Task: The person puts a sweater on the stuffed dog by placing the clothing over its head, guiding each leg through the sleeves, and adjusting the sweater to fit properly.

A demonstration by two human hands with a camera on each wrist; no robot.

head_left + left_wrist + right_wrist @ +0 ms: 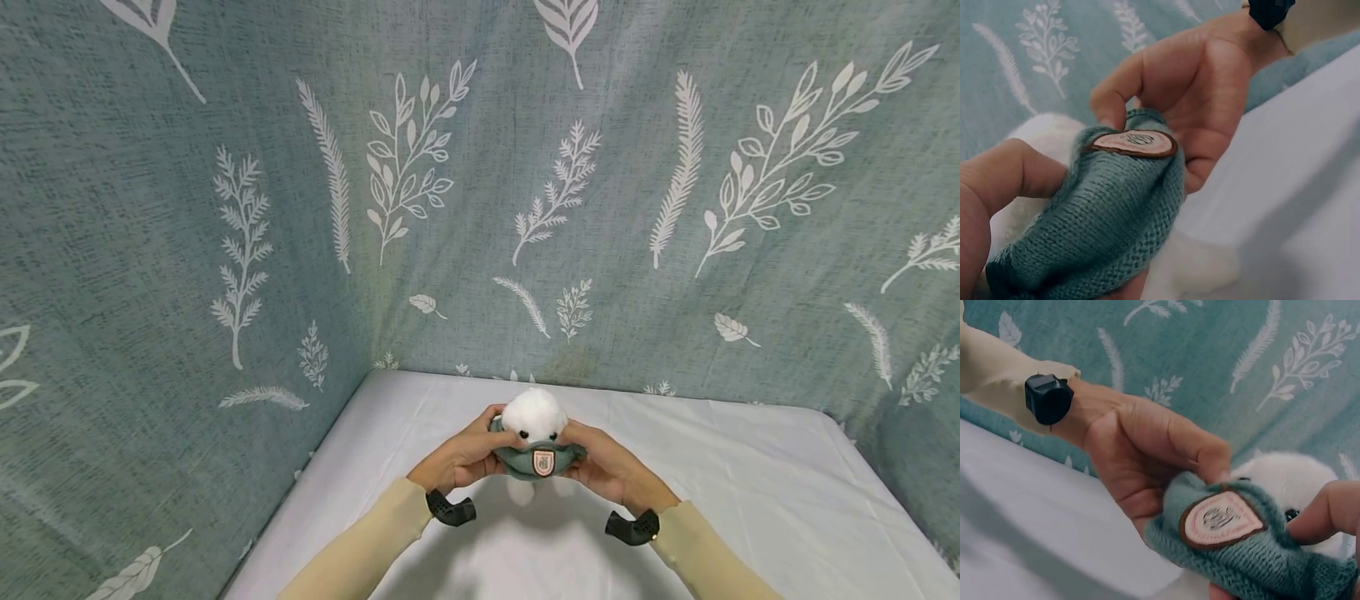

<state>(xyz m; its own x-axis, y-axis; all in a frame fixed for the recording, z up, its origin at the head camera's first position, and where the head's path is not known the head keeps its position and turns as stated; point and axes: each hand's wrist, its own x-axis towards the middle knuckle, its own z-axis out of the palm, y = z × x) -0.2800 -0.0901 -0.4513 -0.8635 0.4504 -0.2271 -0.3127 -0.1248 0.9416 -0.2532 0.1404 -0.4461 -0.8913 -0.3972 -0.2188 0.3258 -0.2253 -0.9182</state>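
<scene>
A white plush toy (534, 410) with black eyes is held up over the white surface, its fluffy head uppermost. Around it below the eyes bunches a teal knitted garment (1110, 212) with a brown-edged shield patch (1222, 520) at the front. My left hand (463, 457) pinches the knit at one side, thumb near an eye. At the opposite side my right hand (607, 462) pinches it likewise. Pale lower parts of the toy show beneath the knit in the head view. Most of its body is hidden by the garment.
A white-covered table (750, 492) extends under both forearms. Blue-green curtains (465, 292) with white leaf prints rise behind it and along the sides. Each wrist wears a black band (633, 528).
</scene>
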